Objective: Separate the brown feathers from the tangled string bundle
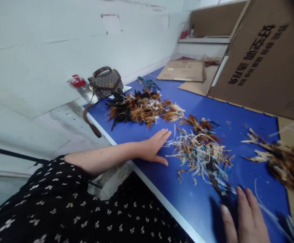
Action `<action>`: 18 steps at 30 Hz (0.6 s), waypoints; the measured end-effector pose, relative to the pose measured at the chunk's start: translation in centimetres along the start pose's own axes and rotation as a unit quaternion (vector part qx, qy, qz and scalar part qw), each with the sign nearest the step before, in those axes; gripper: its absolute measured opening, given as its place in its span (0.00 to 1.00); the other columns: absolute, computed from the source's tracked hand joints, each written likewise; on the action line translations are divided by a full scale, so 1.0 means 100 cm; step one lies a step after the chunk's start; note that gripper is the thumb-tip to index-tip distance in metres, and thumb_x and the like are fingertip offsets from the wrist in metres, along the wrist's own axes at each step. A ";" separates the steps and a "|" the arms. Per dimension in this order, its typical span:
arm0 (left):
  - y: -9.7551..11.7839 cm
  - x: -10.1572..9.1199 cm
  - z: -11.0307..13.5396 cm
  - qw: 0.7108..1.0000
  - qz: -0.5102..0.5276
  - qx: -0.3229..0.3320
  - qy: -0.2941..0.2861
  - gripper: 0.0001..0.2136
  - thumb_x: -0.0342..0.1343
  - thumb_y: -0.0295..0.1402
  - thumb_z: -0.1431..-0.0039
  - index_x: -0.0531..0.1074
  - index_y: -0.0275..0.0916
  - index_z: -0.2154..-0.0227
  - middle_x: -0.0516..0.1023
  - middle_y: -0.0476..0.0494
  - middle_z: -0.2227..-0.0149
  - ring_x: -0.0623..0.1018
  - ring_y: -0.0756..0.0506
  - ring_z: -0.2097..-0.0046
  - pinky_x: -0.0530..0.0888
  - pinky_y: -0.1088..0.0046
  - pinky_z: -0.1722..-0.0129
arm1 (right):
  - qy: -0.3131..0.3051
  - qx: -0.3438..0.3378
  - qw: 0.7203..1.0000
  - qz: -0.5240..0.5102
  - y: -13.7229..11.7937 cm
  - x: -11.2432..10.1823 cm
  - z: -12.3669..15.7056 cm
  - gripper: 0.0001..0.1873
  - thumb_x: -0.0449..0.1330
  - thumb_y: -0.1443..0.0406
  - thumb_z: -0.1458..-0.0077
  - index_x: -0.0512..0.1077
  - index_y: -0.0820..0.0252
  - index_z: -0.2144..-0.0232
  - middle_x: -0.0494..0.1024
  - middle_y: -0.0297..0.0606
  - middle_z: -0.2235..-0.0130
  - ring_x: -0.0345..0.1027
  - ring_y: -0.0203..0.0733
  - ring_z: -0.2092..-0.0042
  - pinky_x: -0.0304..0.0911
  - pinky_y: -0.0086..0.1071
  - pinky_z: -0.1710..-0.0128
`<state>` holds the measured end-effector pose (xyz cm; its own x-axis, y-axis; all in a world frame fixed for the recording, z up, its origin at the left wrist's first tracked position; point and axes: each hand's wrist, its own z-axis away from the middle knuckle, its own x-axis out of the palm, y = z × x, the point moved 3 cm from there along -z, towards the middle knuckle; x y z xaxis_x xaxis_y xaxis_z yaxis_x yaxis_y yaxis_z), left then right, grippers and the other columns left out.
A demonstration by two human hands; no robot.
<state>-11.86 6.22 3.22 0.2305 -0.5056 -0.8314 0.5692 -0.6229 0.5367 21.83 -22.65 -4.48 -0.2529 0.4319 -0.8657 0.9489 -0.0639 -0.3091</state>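
My left hand (155,145) is stretched out low over the blue table (187,199), thumb apart from the fingers, with nothing in it. Just beyond its fingertips lies a tangled heap of white and blue strings (200,150) mixed with bits of feather. My right hand (249,217) is at the lower right, its fingers spread. Close to its fingertips, a dark feather-like piece (214,179) trails from the heap; its near end is in shadow. Reddish-brown feathers (199,125) border the heap on the far side.
Bundles of brown and black feathers (139,106) lie toward the wall, with more brown feathers (286,165) at the right. A handbag (106,82) and a red-capped bottle (82,88) stand at the table's left end. Flattened cardboard (181,70) and a large upright carton (268,64) are behind.
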 end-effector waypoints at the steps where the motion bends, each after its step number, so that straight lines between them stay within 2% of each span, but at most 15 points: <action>1: 0.000 0.006 -0.002 1.000 0.001 0.009 -0.003 0.69 0.73 0.65 0.39 0.38 0.34 0.12 0.33 0.19 0.11 0.35 0.24 0.10 0.44 0.39 0.12 | 0.002 -0.002 1.000 0.010 -0.007 0.008 -0.013 0.49 0.54 0.48 0.21 0.43 0.57 0.10 0.53 0.60 0.13 0.51 0.84 0.15 0.63 0.85 0.25; 3: 0.006 0.019 -0.014 0.999 0.016 0.036 -0.010 0.71 0.69 0.69 0.38 0.33 0.33 0.12 0.29 0.18 0.11 0.31 0.23 0.11 0.40 0.35 0.13 | -0.008 0.000 1.000 0.007 -0.022 0.023 -0.038 0.50 0.53 0.47 0.21 0.41 0.59 0.10 0.50 0.63 0.13 0.48 0.84 0.14 0.61 0.86 0.25; 6: 0.030 0.038 -0.041 0.992 0.051 0.109 -0.031 0.74 0.67 0.72 0.38 0.28 0.28 0.13 0.24 0.18 0.12 0.29 0.23 0.11 0.40 0.36 0.12 | -0.027 0.012 0.998 -0.062 -0.048 0.037 -0.072 0.49 0.52 0.44 0.20 0.45 0.60 0.11 0.55 0.63 0.14 0.51 0.76 0.14 0.59 0.79 0.20; 9: 0.057 0.047 -0.061 0.979 0.089 0.175 -0.051 0.70 0.64 0.69 0.34 0.28 0.26 0.13 0.26 0.20 0.11 0.30 0.26 0.10 0.42 0.42 0.11 | -0.060 0.024 0.990 -0.126 -0.070 0.036 -0.097 0.48 0.52 0.43 0.19 0.48 0.60 0.12 0.59 0.60 0.15 0.55 0.68 0.15 0.60 0.72 0.19; 11: 0.065 0.046 -0.067 0.973 0.115 0.193 -0.051 0.66 0.63 0.67 0.32 0.33 0.27 0.13 0.30 0.18 0.11 0.35 0.25 0.10 0.46 0.41 0.11 | -0.067 0.034 0.988 -0.137 -0.072 0.026 -0.108 0.44 0.51 0.44 0.18 0.53 0.58 0.13 0.65 0.57 0.17 0.62 0.64 0.17 0.62 0.68 0.19; 13: 0.062 0.041 -0.068 0.970 0.134 0.202 -0.012 0.60 0.64 0.65 0.30 0.42 0.33 0.12 0.40 0.18 0.11 0.44 0.23 0.10 0.52 0.36 0.13 | -0.051 0.056 0.991 -0.113 -0.055 0.011 -0.118 0.40 0.52 0.44 0.19 0.61 0.55 0.16 0.72 0.54 0.20 0.68 0.62 0.20 0.64 0.65 0.19; 15: 0.051 0.033 -0.068 0.964 0.146 0.211 0.067 0.51 0.65 0.61 0.29 0.52 0.40 0.14 0.54 0.19 0.14 0.56 0.22 0.13 0.58 0.31 0.15 | -0.025 0.085 0.993 -0.073 -0.022 -0.003 -0.130 0.40 0.53 0.42 0.20 0.67 0.55 0.19 0.74 0.53 0.22 0.70 0.62 0.22 0.64 0.63 0.18; 16: 0.044 0.029 -0.069 0.958 0.152 0.215 0.111 0.47 0.65 0.60 0.28 0.56 0.42 0.16 0.61 0.20 0.17 0.62 0.23 0.15 0.61 0.30 0.16 | -0.018 0.096 0.994 -0.058 -0.003 -0.007 -0.137 0.41 0.54 0.40 0.21 0.68 0.56 0.20 0.73 0.54 0.21 0.68 0.63 0.20 0.61 0.63 0.17; 18: 0.031 0.024 -0.073 0.943 0.165 0.220 0.189 0.41 0.64 0.57 0.26 0.63 0.42 0.20 0.69 0.21 0.23 0.69 0.24 0.20 0.66 0.29 0.19 | -0.004 0.114 0.992 -0.046 0.032 -0.007 -0.150 0.46 0.51 0.37 0.22 0.69 0.65 0.21 0.68 0.63 0.19 0.60 0.68 0.16 0.55 0.67 0.15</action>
<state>-3.80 7.42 1.81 0.6493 -0.5184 -0.5565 0.0537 -0.6986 0.7135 27.84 -9.65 1.09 -0.3397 0.4375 -0.8326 0.8546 -0.2261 -0.4675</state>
